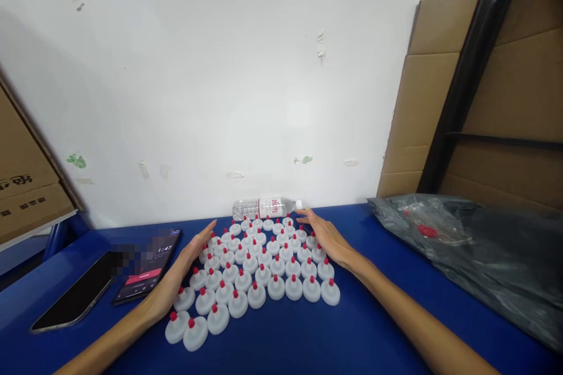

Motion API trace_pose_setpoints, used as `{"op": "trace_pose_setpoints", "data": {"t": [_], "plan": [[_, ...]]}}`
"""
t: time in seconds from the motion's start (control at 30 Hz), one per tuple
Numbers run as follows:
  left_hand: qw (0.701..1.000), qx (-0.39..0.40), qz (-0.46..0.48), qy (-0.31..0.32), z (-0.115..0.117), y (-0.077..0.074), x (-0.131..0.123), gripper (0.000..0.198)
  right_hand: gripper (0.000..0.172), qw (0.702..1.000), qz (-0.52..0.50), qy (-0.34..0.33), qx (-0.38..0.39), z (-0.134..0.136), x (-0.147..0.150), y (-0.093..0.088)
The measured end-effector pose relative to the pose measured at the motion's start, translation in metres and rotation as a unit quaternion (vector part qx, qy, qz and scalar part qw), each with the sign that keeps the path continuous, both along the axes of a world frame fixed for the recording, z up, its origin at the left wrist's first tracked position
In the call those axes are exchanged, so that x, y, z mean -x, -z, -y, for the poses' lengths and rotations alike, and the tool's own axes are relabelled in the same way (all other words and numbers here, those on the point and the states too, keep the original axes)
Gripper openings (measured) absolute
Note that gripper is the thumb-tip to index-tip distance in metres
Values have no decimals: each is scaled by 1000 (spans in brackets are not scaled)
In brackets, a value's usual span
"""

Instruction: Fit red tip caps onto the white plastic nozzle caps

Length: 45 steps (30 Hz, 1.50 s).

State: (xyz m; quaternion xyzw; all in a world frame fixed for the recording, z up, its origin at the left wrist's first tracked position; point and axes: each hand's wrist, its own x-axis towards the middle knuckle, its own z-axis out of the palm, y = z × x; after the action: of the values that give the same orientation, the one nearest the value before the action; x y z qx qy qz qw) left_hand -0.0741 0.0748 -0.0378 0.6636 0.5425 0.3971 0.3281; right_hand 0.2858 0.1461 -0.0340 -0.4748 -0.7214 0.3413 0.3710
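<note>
Many white round bottle caps with red tips [248, 263] stand upright in a tight cluster on the blue table [281, 343]. Along the cluster's left side lies my left hand [187, 261], fingers stretched forward, its inner edge against or close beside the outer caps. My right hand [328, 237] is at the far right side of the cluster, fingers extended and pointing left toward the neck of a clear plastic bottle [272, 208]. That bottle lies on its side behind the caps, by the wall. Neither hand grips anything.
Two phones lie at the left: a dark one [74, 293] and one with a lit screen [149, 269]. A grey plastic bag [461, 258] with a clear packet [433, 225] covers the right side. Cardboard [426, 94] leans near a black post [466, 70]. A white wall [246, 82] closes the back.
</note>
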Motion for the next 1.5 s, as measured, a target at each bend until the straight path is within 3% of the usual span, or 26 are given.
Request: {"op": "trace_pose_setpoints", "data": {"t": [0.23, 0.6, 0.8, 0.97, 1.13, 1.33, 1.5], "plan": [[992, 39, 117, -23, 3, -12, -16, 72, 76, 999, -49, -2, -13, -4, 1, 5], [986, 49, 154, 26, 4, -14, -21, 67, 75, 995, -97, -21, 20, -4, 19, 11], [988, -16, 156, -2, 1, -7, -17, 64, 71, 990, -112, 76, -37, -20, -4, 14], [981, -120, 76, -129, -7, -3, -5, 37, 55, 969, -95, 207, -95, -26, -25, 9], [973, -104, 67, -197, -15, 1, 4, 39, 51, 941, -80, 305, -125, -28, -32, 8], [980, -44, 25, -190, -15, 6, 1, 47, 56, 935, -47, 330, -119, -34, -30, 20], [977, -82, -50, -190, -20, 2, 5, 43, 33, 943, -19, 319, -98, -39, -31, 30]]}}
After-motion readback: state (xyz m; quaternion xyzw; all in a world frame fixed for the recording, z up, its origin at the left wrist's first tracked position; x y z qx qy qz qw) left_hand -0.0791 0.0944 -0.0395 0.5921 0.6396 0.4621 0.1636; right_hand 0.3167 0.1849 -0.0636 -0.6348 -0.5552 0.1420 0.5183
